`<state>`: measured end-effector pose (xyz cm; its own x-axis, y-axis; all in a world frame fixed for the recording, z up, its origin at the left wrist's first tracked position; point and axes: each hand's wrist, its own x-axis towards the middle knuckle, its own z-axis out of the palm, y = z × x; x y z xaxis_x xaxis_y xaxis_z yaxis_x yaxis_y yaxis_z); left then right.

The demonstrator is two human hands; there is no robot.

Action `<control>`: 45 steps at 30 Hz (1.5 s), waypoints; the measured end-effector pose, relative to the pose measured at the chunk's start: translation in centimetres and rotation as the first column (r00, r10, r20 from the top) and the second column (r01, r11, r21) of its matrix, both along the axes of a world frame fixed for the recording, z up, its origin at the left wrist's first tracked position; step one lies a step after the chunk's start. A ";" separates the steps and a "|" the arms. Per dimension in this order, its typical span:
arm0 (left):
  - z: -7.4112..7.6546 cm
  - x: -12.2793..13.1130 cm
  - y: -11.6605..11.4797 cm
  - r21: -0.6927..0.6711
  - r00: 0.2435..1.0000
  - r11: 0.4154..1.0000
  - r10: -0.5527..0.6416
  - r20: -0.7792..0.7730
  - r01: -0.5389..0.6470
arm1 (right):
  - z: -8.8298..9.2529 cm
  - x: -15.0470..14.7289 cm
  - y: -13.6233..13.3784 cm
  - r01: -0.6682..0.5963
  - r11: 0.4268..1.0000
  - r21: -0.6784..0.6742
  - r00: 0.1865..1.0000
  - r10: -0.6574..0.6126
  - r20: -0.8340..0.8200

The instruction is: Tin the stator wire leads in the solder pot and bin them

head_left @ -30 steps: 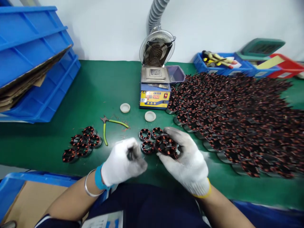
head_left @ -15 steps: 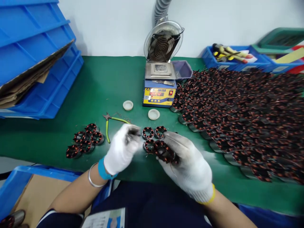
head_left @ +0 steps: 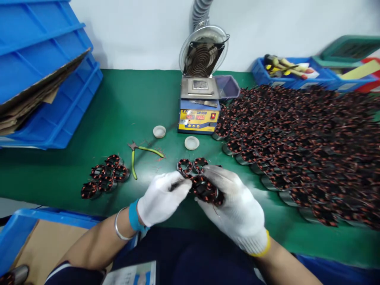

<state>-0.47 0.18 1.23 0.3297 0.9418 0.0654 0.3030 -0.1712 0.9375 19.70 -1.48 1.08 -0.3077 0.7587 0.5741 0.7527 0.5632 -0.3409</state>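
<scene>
My right hand (head_left: 239, 211), in a white glove with a yellow cuff, is closed round a motor stator (head_left: 204, 190) with copper windings and thin loose wires. White-gloved too, my left hand (head_left: 163, 198) has thumb and forefinger pinched together at the stator's left edge; whatever lies between the fingertips is too small to make out. Just beyond my hands stand more stators (head_left: 184, 166), partly covered by my fingers. Green-handled cutting pliers (head_left: 134, 160) lie spread apart on the table, left of these stators.
Several stators (head_left: 107, 183) form a cluster at left. A large mass of stators (head_left: 285, 158) fills the right side. Behind are a solder pot (head_left: 198, 114), two small white dishes (head_left: 192, 143) and a tool bin (head_left: 285, 81). Blue crates (head_left: 59, 99) are stacked at far left.
My left hand has moved right and slightly down, from beside the pliers' handle to the edge of the held stator. My right hand keeps hold of the stator, almost still.
</scene>
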 end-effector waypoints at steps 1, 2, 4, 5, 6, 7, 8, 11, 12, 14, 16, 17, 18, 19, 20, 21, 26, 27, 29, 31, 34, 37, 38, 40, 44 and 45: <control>0.2 -0.1 -0.1 0.038 1.000 0.999 0.004 0.002 -0.004 | -0.1 0.1 0.1 0.001 1.000 0.007 1.000 -0.001 0.005; 0.5 -0.2 -0.2 0.071 0.999 0.997 0.033 0.041 -0.036 | -0.1 0.2 0.1 0.009 1.000 0.004 1.000 -0.009 0.012; 0.9 -0.6 -0.3 0.051 0.980 0.988 0.137 0.141 -0.145 | -0.2 0.5 0.4 0.038 0.999 -0.012 0.999 -0.038 0.022; 1.0 -0.8 -0.3 -0.003 0.968 0.981 0.193 0.162 -0.196 | -0.1 0.6 0.5 0.048 0.999 -0.012 0.999 -0.048 0.021; 1.1 -0.8 -0.2 -0.076 0.962 0.974 0.222 0.157 -0.212 | -0.1 0.7 0.6 0.053 0.998 -0.013 0.998 -0.053 0.019; 1.1 -0.7 0.0 -0.159 0.968 0.970 0.207 0.138 -0.185 | 0.0 0.6 0.6 0.051 0.999 -0.011 0.999 -0.051 0.015; 1.0 -0.4 0.1 -0.248 0.981 0.962 0.147 0.124 -0.113 | 0.0 0.5 0.6 0.039 0.999 -0.006 0.999 -0.039 0.013; 0.7 0.3 0.5 -0.459 0.979 0.875 -0.072 0.188 0.153 | 0.0 0.3 0.2 -0.029 0.999 -0.020 0.999 0.030 0.038; 0.7 0.4 0.7 -0.503 0.973 0.843 -0.096 0.210 0.192 | 0.0 0.4 0.1 -0.044 0.999 -0.028 0.998 0.046 0.044; 1.0 0.0 1.0 -0.565 0.972 0.805 -0.063 0.224 0.183 | 0.1 1.0 0.3 -0.050 0.997 -0.057 0.997 0.054 0.060; 1.5 -0.9 1.4 -0.592 0.971 0.801 0.063 0.232 0.090 | 0.4 1.8 1.3 0.006 0.996 -0.088 0.995 0.003 0.100; 1.7 -1.3 1.6 -0.589 0.961 0.807 0.139 0.238 0.029 | 0.6 2.3 2.2 0.053 0.992 -0.111 0.989 -0.038 0.140; 1.9 -1.6 1.8 -0.577 0.949 0.817 0.195 0.246 -0.019 | 0.8 2.6 3.2 0.116 0.984 -0.136 0.978 -0.089 0.191; 2.0 -1.8 1.8 -0.562 0.943 0.826 0.223 0.248 -0.048 | 1.0 2.9 4.4 0.193 0.967 -0.166 0.956 -0.147 0.256; 2.0 -1.8 1.9 -0.549 0.945 0.834 0.221 0.239 -0.056 | 1.1 3.0 5.7 0.271 0.943 -0.194 0.923 -0.196 0.332; 1.9 -1.7 1.9 -0.538 0.956 0.842 0.194 0.221 -0.046 | 1.2 3.0 7.0 0.335 0.916 -0.223 0.879 -0.218 0.424; 0.3 -0.1 1.7 -0.420 0.991 0.908 0.056 0.120 0.000 | 1.1 1.3 11.7 0.407 0.863 -0.299 0.685 -0.072 0.725; -0.1 0.0 1.8 -0.388 0.994 0.922 0.043 0.098 -0.002 | 1.1 0.9 12.2 0.395 0.864 -0.311 0.665 -0.036 0.746; -0.8 0.2 2.0 -0.345 0.998 0.939 0.020 0.057 0.001 | 1.3 0.3 12.8 0.381 0.860 -0.339 0.626 0.030 0.780; -1.4 0.3 2.2 -0.320 1.000 0.947 -0.005 0.022 0.012 | 1.6 0.1 13.3 0.380 0.845 -0.377 0.601 0.084 0.794; -1.9 0.2 2.4 -0.251 0.998 0.968 -0.026 -0.065 0.009 | 2.0 0.3 14.0 0.385 0.816 -0.430 0.615 0.120 0.779; -2.0 0.2 2.4 -0.106 0.977 0.994 -0.026 -0.212 0.003 | 2.2 1.0 14.1 0.365 0.828 -0.426 0.641 0.108 0.760; -2.0 0.2 2.3 -0.061 0.968 0.998 -0.023 -0.249 0.008 | 2.2 1.3 13.9 0.364 0.837 -0.409 0.654 0.083 0.752; -2.0 0.1 2.2 0.004 0.956 1.000 -0.015 -0.292 0.017 | 2.4 1.9 13.5 0.390 0.852 -0.349 0.669 -0.001 0.744; -2.1 0.2 1.9 0.079 0.939 0.996 -0.001 -0.344 0.030 | 2.9 2.0 13.0 0.407 0.885 -0.225 0.614 -0.082 0.785; -2.1 0.2 1.9 0.097 0.934 0.995 0.006 -0.358 0.030 | 3.1 1.7 13.1 0.389 0.895 -0.219 0.589 -0.059 0.806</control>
<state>-0.26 2.06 -0.91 0.3596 0.9325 0.0338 0.6122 -0.2632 0.7456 21.40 11.61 4.15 -0.2924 0.9511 -0.0991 0.9040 0.3087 0.2958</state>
